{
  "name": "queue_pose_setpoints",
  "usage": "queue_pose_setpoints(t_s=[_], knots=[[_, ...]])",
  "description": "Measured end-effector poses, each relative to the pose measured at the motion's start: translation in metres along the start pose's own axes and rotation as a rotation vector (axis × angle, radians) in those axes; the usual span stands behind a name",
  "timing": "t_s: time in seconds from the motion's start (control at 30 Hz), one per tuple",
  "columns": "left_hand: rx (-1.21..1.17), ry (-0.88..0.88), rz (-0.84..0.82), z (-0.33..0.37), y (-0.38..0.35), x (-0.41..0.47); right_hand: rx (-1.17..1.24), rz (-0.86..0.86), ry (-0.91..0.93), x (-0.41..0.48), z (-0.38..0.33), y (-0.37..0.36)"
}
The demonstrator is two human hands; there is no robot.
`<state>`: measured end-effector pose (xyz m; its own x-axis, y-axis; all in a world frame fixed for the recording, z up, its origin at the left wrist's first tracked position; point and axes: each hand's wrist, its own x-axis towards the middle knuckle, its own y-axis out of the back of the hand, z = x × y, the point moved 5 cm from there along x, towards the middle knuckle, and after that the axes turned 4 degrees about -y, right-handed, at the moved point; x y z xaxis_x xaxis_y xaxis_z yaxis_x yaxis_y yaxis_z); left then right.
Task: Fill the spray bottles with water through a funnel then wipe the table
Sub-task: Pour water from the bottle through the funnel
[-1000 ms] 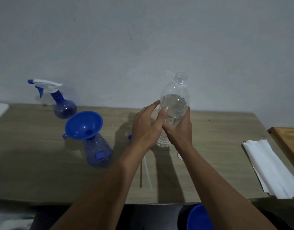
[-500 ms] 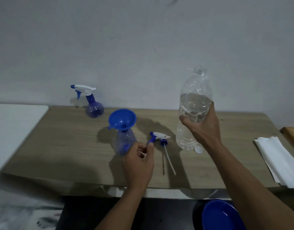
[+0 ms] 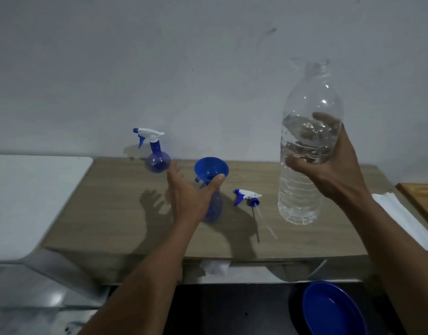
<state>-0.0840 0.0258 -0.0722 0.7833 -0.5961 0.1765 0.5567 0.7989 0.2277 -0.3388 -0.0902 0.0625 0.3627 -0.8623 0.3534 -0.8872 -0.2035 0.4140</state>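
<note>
1. As far as I can judge from this feed, the job is at an early stage, with no water pouring and no wiping begun. Nearest me, below the table (image 3: 111, 213) edge, is one blue dish (image 3: 329, 308).
2. The right hand (image 3: 336, 170) has its fingers and thumb curled round the water bottle (image 3: 298, 197). There is one of these, upright and part full, over the right side of the table. I cannot tell whether its base rests on the top. The neck is too blurred to say whether it is capped.
3. The left hand (image 3: 188, 197) has its fingers spread and straight and holds nothing. The thumb is at the funnel (image 3: 211, 169) rim, but I cannot tell whether it touches.
4. There is one funnel, seated in the neck of the open spray bottle (image 3: 216, 209) at mid-table. I cannot make out any water in that bottle.
5. A loose trigger head (image 3: 248, 197) lies just beside it on the right, with its dip tube pointing toward me.
6. At the right edge is one folded white cloth (image 3: 399, 213), untouched, with a wooden board (image 3: 423, 197) beyond it.
7. Farthest off, the second spray bottle (image 3: 157, 158) stands by the wall (image 3: 159, 68) with its trigger head fitted. Whether it is filled I cannot tell.
8. Tally:
   - spray bottles: two
   - trigger heads: two, one fitted and one loose
   - funnel: one
   - water bottle: one
   - cloth: one
9. Left to do, in my judgement: pour, refit the head, check the far bottle, then wipe.
</note>
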Motion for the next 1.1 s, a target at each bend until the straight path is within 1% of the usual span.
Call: queue_pose_setpoints(t_s=[0.07,0.13,0.23,0.33,0.4,0.57,0.73,0.87,1.0,1.1], knots=[[0.008,0.008,-0.152,0.003,-0.002,0.012,-0.021,-0.055,-0.004,-0.007,-0.007,-0.004],[0.05,0.003,-0.26,0.004,-0.003,0.022,-0.026,-0.11,-0.031,-0.013,-0.01,-0.009],[0.117,-0.005,-0.356,0.004,-0.005,0.034,-0.071,-0.212,-0.062,-0.021,-0.009,-0.021],[0.179,-0.018,-0.417,0.003,-0.008,0.04,-0.104,-0.294,-0.089,-0.028,-0.005,-0.035],[0.184,-0.029,-0.431,0.001,-0.01,0.042,-0.133,-0.333,-0.104,-0.03,-0.001,-0.042],[0.15,-0.054,-0.405,-0.003,-0.011,0.045,-0.206,-0.452,-0.16,-0.03,0.009,-0.052],[0.144,-0.065,-0.438,-0.007,-0.008,0.044,-0.291,-0.564,-0.195,-0.026,0.012,-0.059],[0.115,-0.084,-0.4,-0.01,-0.004,0.047,-0.34,-0.615,-0.196,-0.021,0.011,-0.064],[0.087,-0.081,-0.433,-0.011,-0.003,0.048,-0.329,-0.655,-0.211,-0.019,0.011,-0.067],[0.077,-0.096,-0.407,-0.013,-0.003,0.05,-0.336,-0.685,-0.213,-0.018,0.011,-0.069]])
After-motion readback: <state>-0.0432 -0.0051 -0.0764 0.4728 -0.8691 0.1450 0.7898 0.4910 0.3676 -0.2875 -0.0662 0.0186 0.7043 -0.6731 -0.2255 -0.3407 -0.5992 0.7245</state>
